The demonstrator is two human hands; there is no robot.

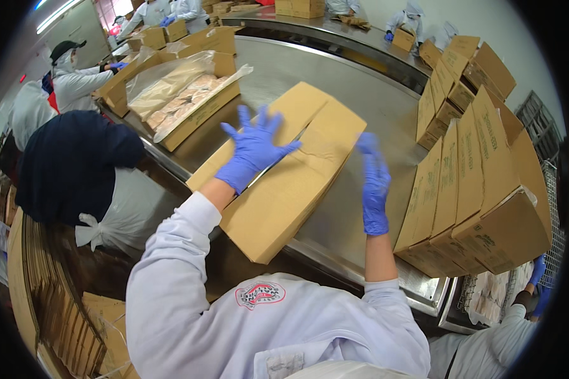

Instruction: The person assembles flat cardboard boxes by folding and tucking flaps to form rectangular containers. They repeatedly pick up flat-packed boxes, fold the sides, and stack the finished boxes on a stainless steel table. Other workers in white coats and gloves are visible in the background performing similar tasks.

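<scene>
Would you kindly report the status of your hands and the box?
Left hand spread over box. Right hand beside it, fingers blurred. Other boxes standing at right.

A steel table is carrying brown cartons.
A carton with folded-in flaps is resting by the near edge, a plastic-lined open carton is sitting at left, and a carton row is lining the right.
</scene>
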